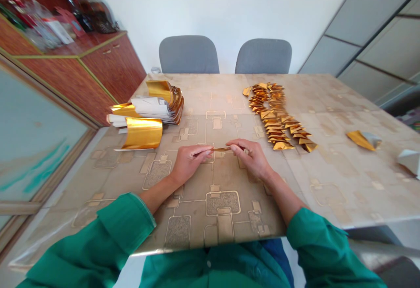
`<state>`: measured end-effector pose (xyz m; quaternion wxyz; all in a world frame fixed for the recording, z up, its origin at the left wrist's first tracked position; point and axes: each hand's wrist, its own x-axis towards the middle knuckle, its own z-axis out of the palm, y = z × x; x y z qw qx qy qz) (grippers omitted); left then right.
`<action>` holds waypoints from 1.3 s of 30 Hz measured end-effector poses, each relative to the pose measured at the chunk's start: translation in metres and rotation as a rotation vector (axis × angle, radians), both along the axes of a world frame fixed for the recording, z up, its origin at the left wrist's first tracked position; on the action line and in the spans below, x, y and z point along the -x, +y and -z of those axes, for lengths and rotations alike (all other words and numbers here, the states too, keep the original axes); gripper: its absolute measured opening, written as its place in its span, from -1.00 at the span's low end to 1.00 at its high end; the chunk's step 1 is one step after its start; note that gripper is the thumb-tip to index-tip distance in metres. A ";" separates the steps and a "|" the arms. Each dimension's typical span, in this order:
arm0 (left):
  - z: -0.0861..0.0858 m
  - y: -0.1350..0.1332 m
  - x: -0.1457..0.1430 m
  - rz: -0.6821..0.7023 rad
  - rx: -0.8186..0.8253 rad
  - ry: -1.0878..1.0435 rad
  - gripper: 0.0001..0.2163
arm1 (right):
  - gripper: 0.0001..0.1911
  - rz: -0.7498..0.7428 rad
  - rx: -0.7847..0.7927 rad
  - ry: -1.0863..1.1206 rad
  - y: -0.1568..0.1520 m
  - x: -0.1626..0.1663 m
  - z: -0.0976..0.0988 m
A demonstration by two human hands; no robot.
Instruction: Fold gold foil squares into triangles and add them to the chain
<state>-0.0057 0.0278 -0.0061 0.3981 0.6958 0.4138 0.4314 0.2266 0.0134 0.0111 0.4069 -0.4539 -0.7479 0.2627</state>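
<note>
My left hand (189, 162) and my right hand (250, 156) rest on the patterned table (216, 218), both pinching the ends of a thin folded strip of gold foil paper (222, 149) that lies between them. Both hands have fingers pressed together on it. A stack of gold-and-white foil sheets (154, 106) sits to the far left of my hands, with one curled gold sheet (143, 133) in front of it. A long heap of folded gold triangles (278, 117) runs along the table to the right of my hands.
Two grey chairs (189, 54) stand at the far edge. A single folded gold piece (362, 140) and a white folded piece (408, 161) lie at the right. A wooden cabinet (98, 60) stands at the left.
</note>
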 end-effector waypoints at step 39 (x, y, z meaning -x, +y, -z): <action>-0.001 -0.003 -0.014 0.115 0.116 -0.184 -0.79 | -0.85 0.200 -0.270 -0.294 -0.007 0.026 0.009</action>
